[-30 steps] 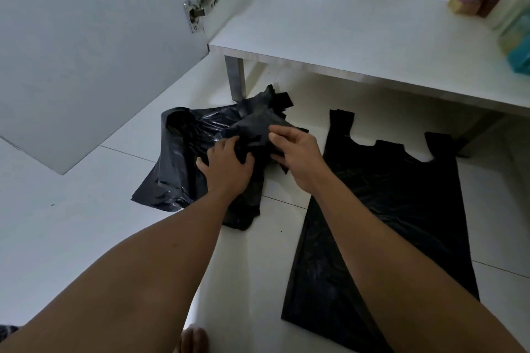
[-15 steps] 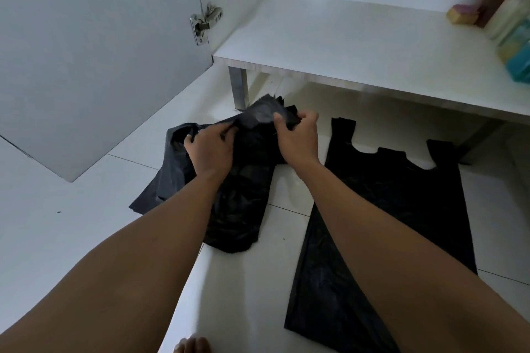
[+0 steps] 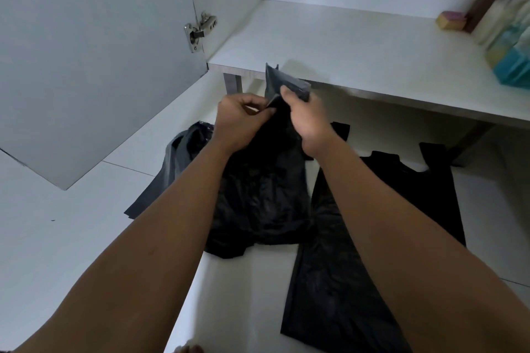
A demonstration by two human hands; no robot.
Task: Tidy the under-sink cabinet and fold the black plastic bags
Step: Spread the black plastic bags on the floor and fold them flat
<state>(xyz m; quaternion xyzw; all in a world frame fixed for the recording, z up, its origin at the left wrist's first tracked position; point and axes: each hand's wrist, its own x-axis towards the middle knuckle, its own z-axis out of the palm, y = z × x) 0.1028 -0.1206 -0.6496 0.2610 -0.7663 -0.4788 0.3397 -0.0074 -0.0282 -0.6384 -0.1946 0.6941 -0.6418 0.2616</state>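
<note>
Left hand [image 3: 239,123] and right hand [image 3: 311,123], side by side, are pinching bag [image 3: 258,195] at top; its length is hanging toward person.

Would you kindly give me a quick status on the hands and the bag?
Left hand and right hand both pinch black bag at its top, raised. Flat bag lies to its right, grey bag to its left. Nothing blocking.

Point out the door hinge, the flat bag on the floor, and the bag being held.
door hinge [image 3: 199,33], head view, on its metal plate.
flat bag [image 3: 344,281], head view, middle of its body.
held bag [image 3: 286,79], head view, on its raised top end.
</note>
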